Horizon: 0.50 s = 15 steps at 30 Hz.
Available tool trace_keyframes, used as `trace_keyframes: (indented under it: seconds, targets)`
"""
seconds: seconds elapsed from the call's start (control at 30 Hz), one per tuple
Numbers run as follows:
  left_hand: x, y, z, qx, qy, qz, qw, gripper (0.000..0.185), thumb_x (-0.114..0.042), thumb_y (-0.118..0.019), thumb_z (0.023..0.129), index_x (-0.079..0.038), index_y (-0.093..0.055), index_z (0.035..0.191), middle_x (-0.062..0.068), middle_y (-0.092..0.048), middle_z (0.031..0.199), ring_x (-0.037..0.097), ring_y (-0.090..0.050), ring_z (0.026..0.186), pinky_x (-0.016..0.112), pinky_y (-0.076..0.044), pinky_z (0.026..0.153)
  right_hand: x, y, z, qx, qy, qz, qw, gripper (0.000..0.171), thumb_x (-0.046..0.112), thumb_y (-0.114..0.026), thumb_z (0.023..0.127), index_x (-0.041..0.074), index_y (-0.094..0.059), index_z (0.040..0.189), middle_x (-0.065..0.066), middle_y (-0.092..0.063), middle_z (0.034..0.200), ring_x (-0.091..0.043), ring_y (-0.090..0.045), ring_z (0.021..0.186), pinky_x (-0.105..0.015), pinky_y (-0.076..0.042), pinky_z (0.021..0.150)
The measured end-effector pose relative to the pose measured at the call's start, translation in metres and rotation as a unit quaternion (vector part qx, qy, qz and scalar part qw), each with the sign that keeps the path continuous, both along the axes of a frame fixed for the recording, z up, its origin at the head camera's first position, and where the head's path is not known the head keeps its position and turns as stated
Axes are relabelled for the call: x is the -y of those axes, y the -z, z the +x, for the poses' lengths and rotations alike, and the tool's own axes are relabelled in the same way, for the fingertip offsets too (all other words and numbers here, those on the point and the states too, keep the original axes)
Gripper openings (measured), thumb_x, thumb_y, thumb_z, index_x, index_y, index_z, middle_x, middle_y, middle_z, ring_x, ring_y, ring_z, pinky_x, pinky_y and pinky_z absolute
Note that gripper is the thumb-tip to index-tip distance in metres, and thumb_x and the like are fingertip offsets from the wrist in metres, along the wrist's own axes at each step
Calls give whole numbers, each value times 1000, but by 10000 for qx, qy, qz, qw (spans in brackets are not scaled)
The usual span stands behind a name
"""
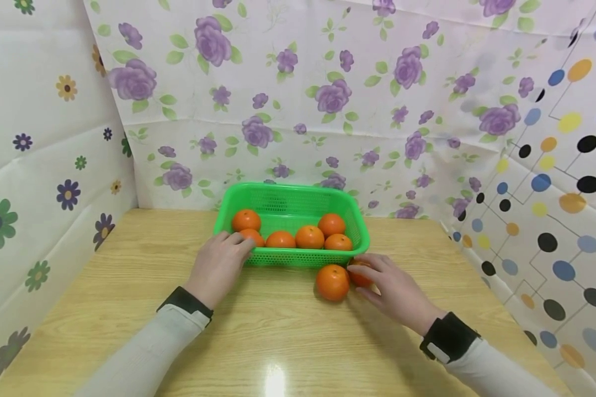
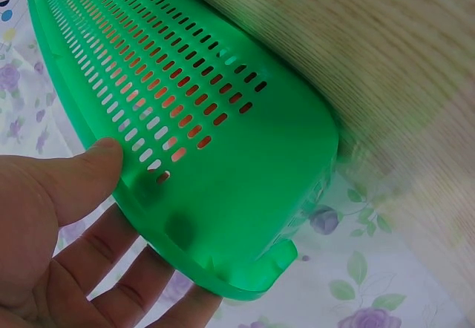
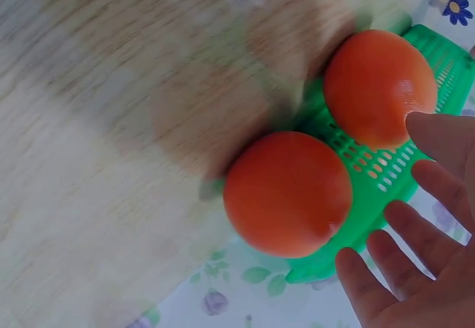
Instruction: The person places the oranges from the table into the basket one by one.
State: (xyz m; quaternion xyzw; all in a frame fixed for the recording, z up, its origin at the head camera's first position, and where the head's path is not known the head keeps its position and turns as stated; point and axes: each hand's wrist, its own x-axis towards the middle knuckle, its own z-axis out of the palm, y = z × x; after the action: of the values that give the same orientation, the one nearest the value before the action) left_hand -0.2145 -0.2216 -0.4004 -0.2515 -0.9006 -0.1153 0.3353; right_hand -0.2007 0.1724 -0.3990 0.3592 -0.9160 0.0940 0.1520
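A green perforated plastic basket (image 1: pixel 298 258) stands near the back of the table with several oranges (image 1: pixel 310 237) inside. My left hand (image 1: pixel 219 269) grips its front left rim; in the left wrist view the thumb lies on the outer wall and the fingers curl behind the rim. Two oranges lie on the table in front of the basket's right end: the left one (image 1: pixel 333 283) and the right one (image 1: pixel 360 274). Close over the right one is my right hand (image 1: pixel 397 291), its fingers spread and loosely bent. In the right wrist view the thumb tip overlaps the left orange (image 3: pixel 380 89).
The wooden table (image 1: pixel 273 331) meets a flowered curtain (image 1: pixel 298 99) just behind the basket. Patterned cloths hang at the left (image 1: pixel 49 154) and the right (image 1: pixel 576 220).
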Motion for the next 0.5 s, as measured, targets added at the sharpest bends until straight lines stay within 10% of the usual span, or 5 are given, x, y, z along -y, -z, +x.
trace_keyframes:
  seconds: [0.5]
  targets:
    - [-1,-1,0,28,21,-4,10000,18,-9,-81,85,-17,-69,96,0,-68,90,27,-54,76,35,-47,67,-2,11,-7,35,54,-7,10000,50,18,-82,86,16,-66,134,-7,-55,140,-26,-50,129,-49,-47,102]
